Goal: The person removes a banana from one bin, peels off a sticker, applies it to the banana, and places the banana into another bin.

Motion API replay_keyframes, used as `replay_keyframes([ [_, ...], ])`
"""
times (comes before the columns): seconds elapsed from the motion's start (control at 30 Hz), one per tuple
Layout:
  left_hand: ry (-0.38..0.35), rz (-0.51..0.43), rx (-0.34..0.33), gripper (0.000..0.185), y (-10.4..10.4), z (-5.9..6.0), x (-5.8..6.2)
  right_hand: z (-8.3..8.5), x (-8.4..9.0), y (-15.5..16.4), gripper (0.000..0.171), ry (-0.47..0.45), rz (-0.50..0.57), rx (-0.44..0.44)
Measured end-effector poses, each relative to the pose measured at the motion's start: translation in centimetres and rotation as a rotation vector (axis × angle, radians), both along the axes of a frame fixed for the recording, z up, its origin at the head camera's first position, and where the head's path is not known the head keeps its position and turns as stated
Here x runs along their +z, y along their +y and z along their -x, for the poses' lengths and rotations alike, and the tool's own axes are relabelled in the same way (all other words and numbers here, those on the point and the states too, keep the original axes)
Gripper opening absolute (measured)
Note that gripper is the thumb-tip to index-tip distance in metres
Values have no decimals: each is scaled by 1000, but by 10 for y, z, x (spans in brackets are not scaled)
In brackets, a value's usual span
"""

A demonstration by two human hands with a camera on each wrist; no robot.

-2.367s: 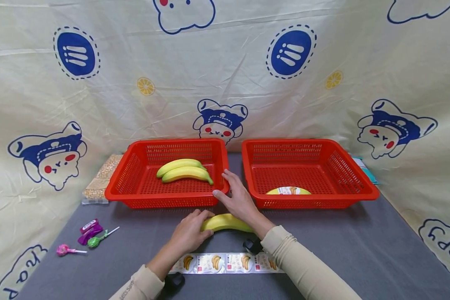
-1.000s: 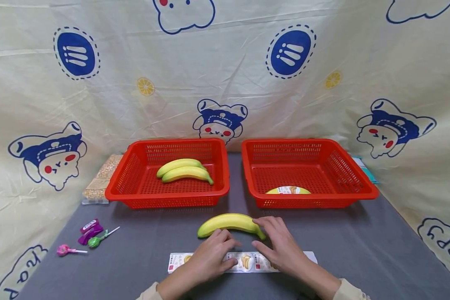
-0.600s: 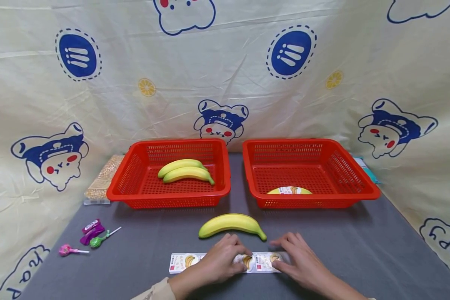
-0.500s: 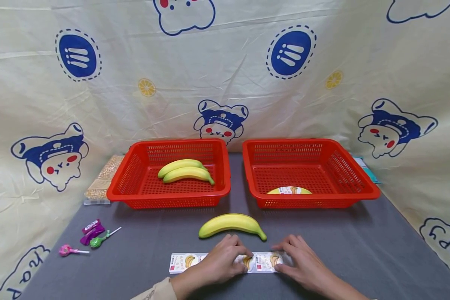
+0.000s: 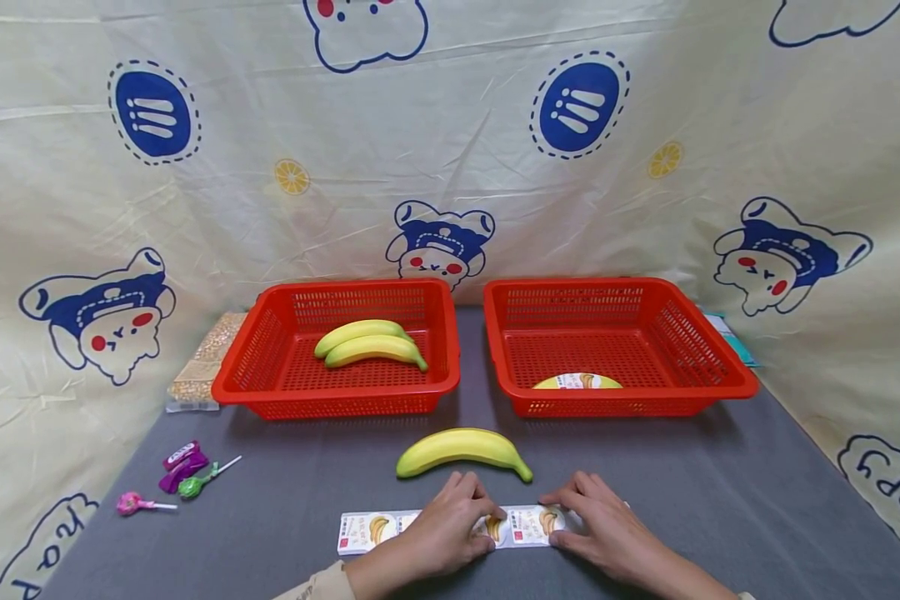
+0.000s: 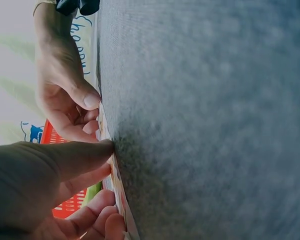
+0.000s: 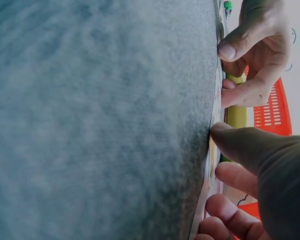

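The label strip lies on the tabletop, nearer me than a banana. My left grip, spread only about the strip's width, pinches it around its middle; my right grip, about equally spread, pinches it near its right end.

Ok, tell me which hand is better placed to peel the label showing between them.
Probably the right hand: its thumb and fingers sit at opposite edges of that label, around its banana picture. The left hand covers part of the strip beside it, likelier suited to steadying.
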State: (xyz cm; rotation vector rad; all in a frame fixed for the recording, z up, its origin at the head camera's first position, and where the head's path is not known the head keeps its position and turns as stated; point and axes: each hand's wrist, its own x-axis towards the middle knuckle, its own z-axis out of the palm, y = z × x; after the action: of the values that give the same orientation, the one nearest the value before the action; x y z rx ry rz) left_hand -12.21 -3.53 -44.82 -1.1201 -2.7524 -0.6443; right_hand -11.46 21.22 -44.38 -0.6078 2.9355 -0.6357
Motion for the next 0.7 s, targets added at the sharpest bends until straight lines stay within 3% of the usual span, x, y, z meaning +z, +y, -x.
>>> replay_keyframes([
  [0.33,17,-5,2,31,0,-1,-1,1,0,-3,34,-4,-75,16],
  [0.53,13,-16,2,30,0,-1,-2,1,1,-3,30,-12,-58,30],
  [0.7,16,-15,8,30,0,-1,-2,0,0,-3,27,53,-21,70],
])
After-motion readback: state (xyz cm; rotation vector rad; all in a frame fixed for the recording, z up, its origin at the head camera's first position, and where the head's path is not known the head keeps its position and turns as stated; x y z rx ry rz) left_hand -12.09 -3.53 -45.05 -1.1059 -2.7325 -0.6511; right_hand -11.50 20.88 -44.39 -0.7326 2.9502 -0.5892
